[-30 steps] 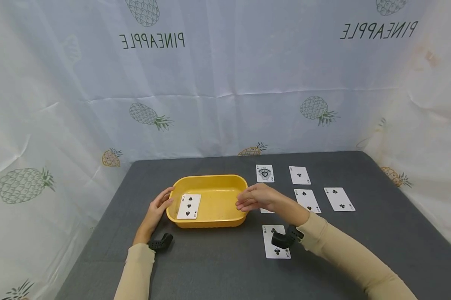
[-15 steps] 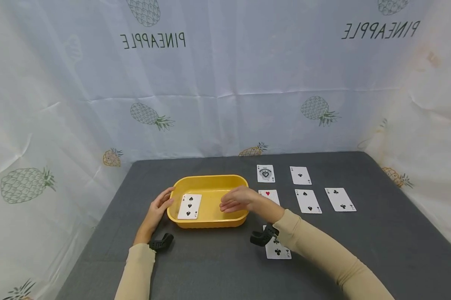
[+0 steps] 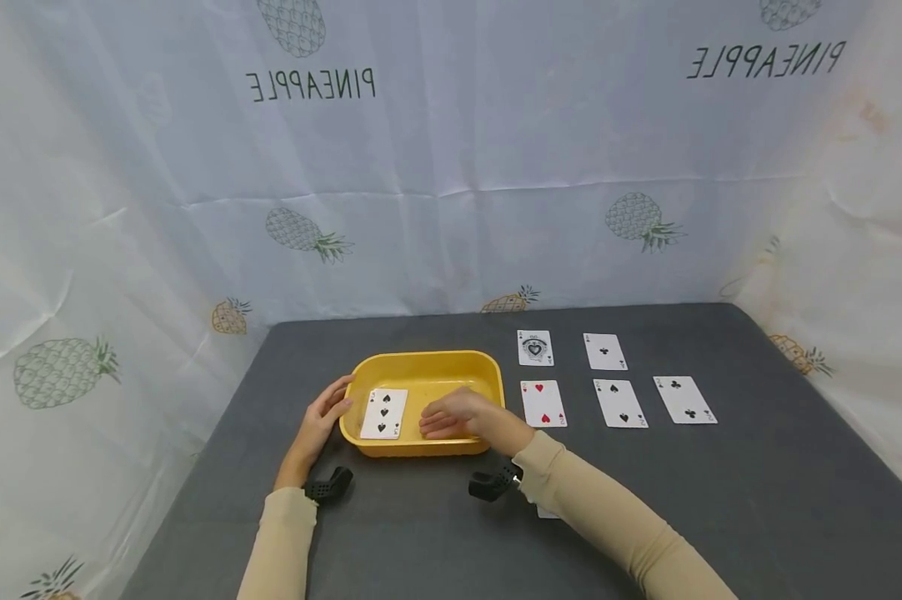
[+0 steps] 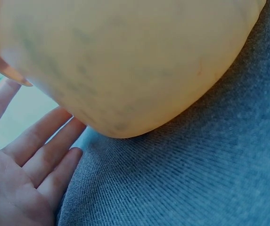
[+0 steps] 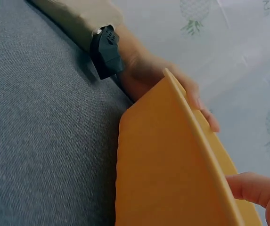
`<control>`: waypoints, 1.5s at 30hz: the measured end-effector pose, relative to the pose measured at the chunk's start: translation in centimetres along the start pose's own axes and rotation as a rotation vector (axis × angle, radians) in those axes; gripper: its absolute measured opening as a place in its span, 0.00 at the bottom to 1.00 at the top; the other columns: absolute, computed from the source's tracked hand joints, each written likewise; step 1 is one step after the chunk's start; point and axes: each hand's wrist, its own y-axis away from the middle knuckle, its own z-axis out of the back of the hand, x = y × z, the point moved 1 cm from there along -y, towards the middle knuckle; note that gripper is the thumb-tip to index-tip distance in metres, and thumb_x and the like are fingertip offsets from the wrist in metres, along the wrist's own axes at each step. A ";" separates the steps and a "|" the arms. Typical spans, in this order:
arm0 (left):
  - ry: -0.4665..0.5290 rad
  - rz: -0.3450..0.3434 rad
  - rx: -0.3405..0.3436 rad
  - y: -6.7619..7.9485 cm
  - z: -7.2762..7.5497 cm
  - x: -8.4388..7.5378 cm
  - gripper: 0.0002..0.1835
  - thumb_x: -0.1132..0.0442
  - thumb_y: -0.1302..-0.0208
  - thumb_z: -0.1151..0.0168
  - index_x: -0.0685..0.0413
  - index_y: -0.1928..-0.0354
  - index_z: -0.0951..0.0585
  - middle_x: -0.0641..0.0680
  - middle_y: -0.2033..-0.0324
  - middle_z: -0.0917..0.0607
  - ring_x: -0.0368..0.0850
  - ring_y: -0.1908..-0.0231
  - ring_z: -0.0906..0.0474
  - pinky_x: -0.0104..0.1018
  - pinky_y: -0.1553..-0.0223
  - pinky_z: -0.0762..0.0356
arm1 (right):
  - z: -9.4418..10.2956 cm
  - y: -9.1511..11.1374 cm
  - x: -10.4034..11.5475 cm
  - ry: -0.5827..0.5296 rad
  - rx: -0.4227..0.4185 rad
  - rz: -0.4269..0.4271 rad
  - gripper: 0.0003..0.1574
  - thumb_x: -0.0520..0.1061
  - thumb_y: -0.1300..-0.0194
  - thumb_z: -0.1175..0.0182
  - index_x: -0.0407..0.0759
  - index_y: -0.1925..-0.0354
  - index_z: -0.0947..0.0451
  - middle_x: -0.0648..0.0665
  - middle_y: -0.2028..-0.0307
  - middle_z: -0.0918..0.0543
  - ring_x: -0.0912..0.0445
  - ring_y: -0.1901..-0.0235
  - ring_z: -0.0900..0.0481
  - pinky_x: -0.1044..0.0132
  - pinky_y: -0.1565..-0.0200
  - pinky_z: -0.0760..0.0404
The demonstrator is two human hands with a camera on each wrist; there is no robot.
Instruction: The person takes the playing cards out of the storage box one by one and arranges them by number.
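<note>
A yellow plastic basin (image 3: 421, 448) stands on the dark grey cloth. At its left end my left hand (image 3: 326, 414) holds it, thumb over the rim; the left wrist view shows the spread fingers (image 4: 45, 160) against the outer wall. My right hand (image 3: 458, 414) reaches over the right part of the basin, fingers pointing left, with no card showing in it. In the right wrist view its thumb (image 5: 252, 186) is just at the rim. A three of spades (image 3: 384, 414) lies face up in the basin's left half, left of my right fingertips. My right palm is hidden.
Right of the basin lie face-up cards: an ace of spades (image 3: 535, 348), ace of clubs (image 3: 605, 352), two of hearts (image 3: 544, 403), two of spades (image 3: 621, 404) and two of clubs (image 3: 686, 400). My right forearm nearly covers another card (image 3: 547, 513). White pineapple-print curtains surround the table.
My right hand has moved left and a little down, from the basin's right rim to over its inside, uncovering the two of hearts. The left hand and the three of spades stay put.
</note>
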 end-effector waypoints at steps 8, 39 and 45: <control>0.000 0.013 0.004 0.1 -0.1 -0.1 0.26 0.59 0.27 0.48 0.57 0.30 0.36 0.69 0.35 0.29 0.18 0.50 0.28 0.13 0.50 0.32 | -1.4 -1.2 -0.7 -0.088 -0.012 0.003 0.22 0.34 0.38 0.40 0.26 0.46 0.26 0.26 0.49 0.18 0.43 0.55 0.14 0.54 0.49 0.18; -0.015 -0.028 -0.028 -0.1 0.4 -0.4 0.26 0.61 0.27 0.50 0.60 0.30 0.36 0.70 0.36 0.28 0.17 0.50 0.28 0.12 0.50 0.32 | -6.0 -3.1 0.4 -0.012 -0.222 0.071 0.09 0.32 0.46 0.32 0.29 0.64 0.18 0.46 0.83 0.22 0.62 0.89 0.26 0.75 0.83 0.25; -0.012 -0.054 -0.021 -0.2 -0.3 0.4 0.26 0.59 0.27 0.49 0.59 0.31 0.35 0.60 0.40 0.23 0.18 0.49 0.27 0.14 0.49 0.30 | -5.9 -3.1 0.1 0.015 -0.275 0.049 0.06 0.32 0.47 0.32 0.30 0.68 0.18 0.48 0.87 0.24 0.63 0.91 0.30 0.76 0.85 0.28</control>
